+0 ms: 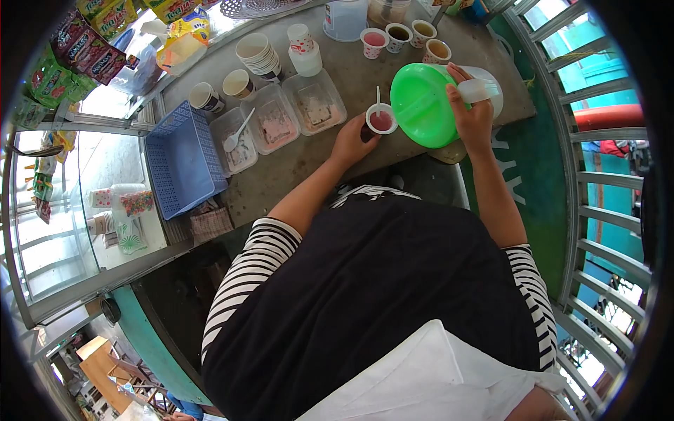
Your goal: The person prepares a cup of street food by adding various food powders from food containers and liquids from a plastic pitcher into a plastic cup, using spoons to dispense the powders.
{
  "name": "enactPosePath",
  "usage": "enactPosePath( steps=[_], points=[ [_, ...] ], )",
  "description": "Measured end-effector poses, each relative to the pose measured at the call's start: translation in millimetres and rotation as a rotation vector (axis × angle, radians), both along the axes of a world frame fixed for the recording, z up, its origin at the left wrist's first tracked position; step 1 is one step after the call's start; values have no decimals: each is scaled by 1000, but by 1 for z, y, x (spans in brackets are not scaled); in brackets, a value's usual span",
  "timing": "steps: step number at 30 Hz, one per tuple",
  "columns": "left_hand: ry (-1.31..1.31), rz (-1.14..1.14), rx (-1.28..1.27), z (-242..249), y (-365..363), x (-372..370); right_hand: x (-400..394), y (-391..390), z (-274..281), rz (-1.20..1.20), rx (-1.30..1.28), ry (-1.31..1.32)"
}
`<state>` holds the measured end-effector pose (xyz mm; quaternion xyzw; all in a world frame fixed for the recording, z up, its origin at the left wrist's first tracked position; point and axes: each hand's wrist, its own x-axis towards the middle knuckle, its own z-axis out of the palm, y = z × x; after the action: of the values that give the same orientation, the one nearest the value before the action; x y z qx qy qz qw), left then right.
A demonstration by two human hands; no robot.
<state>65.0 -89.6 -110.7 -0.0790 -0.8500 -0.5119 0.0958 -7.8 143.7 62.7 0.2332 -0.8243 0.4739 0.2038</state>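
My left hand [354,142] is wrapped round a small paper cup [381,119] with pink-red contents and a white spoon standing in it. Close on its right, a pitcher with a bright green lid [423,105] is tilted toward the cup. My right hand [474,112] grips this pitcher by its whitish handle [474,90]. No stream of liquid can be made out between pitcher and cup. Beyond them stand several filled cups, one with pink liquid [374,42] and others with brown or amber liquid [399,36].
Left of my hands are three clear containers of powder [314,102], one with a white spoon [239,131], and a blue basket [184,161]. Stacked paper cups [258,56] and a clear tub [345,19] stand farther back. Metal bars [609,179] line the right side.
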Motion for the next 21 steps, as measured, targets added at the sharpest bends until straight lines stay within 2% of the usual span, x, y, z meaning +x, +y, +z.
enactPosePath(
  steps=[21],
  points=[
    [-53, 10, 48, 2, 2, -1, -4, 12, -6, -53, -78, -70]
  ],
)
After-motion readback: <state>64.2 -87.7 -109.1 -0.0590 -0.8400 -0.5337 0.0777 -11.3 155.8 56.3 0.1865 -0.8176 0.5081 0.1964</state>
